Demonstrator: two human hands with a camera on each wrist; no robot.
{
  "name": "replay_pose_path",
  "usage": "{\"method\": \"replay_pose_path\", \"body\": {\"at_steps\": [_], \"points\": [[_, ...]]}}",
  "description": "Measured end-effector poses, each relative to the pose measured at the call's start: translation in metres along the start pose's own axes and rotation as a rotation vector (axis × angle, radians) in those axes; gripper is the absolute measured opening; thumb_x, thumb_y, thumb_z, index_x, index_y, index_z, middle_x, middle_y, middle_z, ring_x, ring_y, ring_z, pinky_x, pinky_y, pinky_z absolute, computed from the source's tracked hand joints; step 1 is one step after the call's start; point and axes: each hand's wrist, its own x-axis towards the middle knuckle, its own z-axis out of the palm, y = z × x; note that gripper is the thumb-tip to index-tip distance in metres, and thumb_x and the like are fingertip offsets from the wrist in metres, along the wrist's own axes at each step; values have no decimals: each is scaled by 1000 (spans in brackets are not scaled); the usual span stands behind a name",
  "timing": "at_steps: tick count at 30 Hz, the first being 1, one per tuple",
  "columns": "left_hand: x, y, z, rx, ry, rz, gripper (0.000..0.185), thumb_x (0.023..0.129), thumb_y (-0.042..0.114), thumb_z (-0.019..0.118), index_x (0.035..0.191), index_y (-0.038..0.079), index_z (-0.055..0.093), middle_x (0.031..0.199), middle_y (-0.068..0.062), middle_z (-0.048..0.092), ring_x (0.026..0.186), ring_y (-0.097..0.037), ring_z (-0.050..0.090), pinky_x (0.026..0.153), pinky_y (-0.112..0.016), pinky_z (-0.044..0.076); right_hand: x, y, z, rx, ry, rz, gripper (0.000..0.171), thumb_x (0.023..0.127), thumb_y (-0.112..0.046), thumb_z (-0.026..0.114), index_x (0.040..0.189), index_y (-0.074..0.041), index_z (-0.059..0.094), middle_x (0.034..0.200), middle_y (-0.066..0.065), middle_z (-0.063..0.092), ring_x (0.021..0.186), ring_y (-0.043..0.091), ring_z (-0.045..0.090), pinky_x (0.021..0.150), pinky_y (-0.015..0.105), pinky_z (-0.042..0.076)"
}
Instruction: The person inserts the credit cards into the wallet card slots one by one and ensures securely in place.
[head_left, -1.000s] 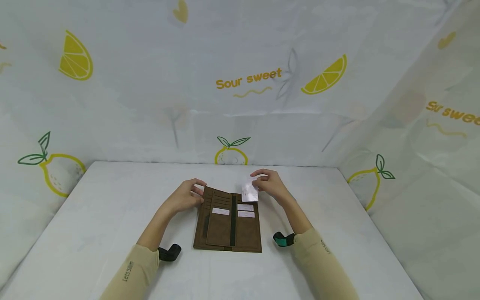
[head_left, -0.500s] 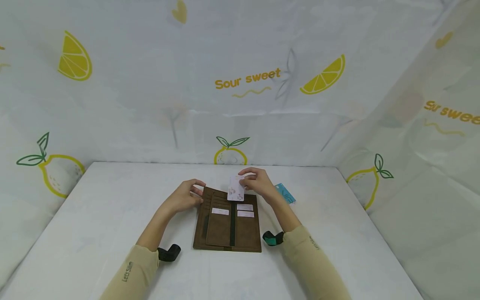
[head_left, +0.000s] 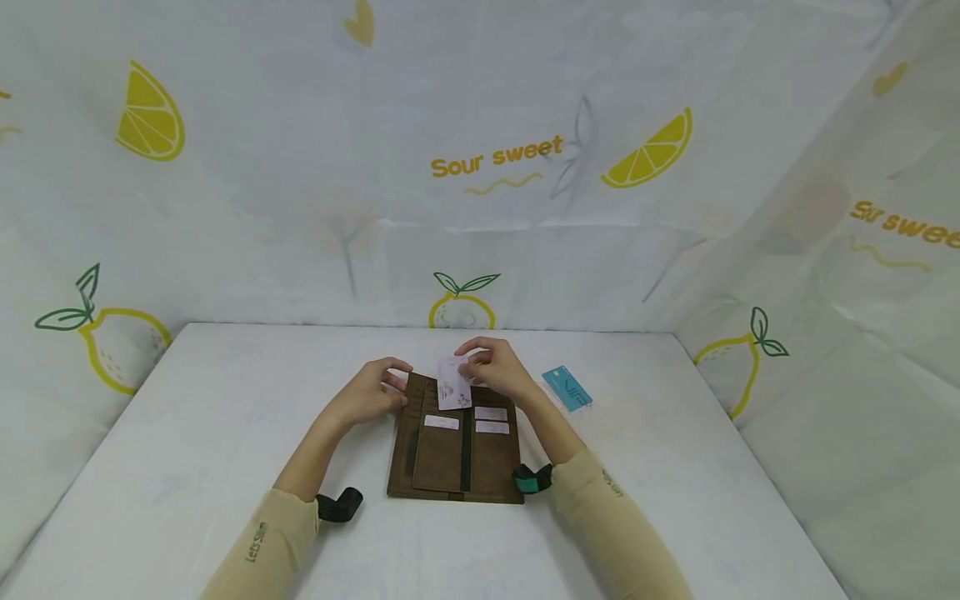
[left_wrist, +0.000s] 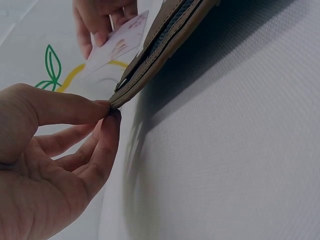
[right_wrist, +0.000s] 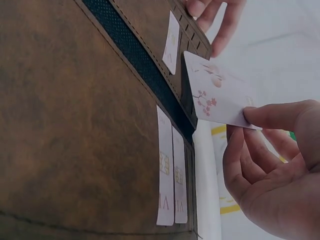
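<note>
An open brown wallet (head_left: 456, 442) lies flat on the white desk (head_left: 225, 433), its far end toward the back wall. The left hand (head_left: 369, 392) pinches the wallet's far left corner between thumb and forefinger, seen closely in the left wrist view, where the fingers (left_wrist: 75, 107) close on the leather edge. The right hand (head_left: 495, 367) grips a white flower-printed card (head_left: 453, 383) by its far edge, thumb above and fingers beneath, and holds it tilted just above the upper card slots of the left panel. Three white cards (right_wrist: 167, 175) already sit in slots. A teal card (head_left: 567, 388) lies on the desk to the right, apart from the wallet.

To seat the card well, its leading edge is best squared to the slot mouth and slid in at a shallow angle; the pinch at the corner should hold the panel taut so that the slot opens. A skewed entry would likely catch on the stitching.
</note>
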Motion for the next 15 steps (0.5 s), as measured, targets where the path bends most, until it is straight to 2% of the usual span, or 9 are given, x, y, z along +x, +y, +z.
{"method": "replay_pose_path", "body": {"at_steps": [8,15], "points": [[0,0,-1,-4,4,2,53,92,-3,71,143,-6,58,116,-24,69,95,-24,72,77,-30,54,2,-5,9,-26,-26,-41,23,98,0,71,120,2,75,89,17,76,74,11,64,72,25,58],[1,-1,-1,-1,6,12,52,91,-4,70,142,-7,59,113,-23,69,91,-22,69,75,-30,53,4,-5,15,-16,-28,-28,23,98,0,71,121,4,73,91,19,77,75,10,66,72,25,59]]}}
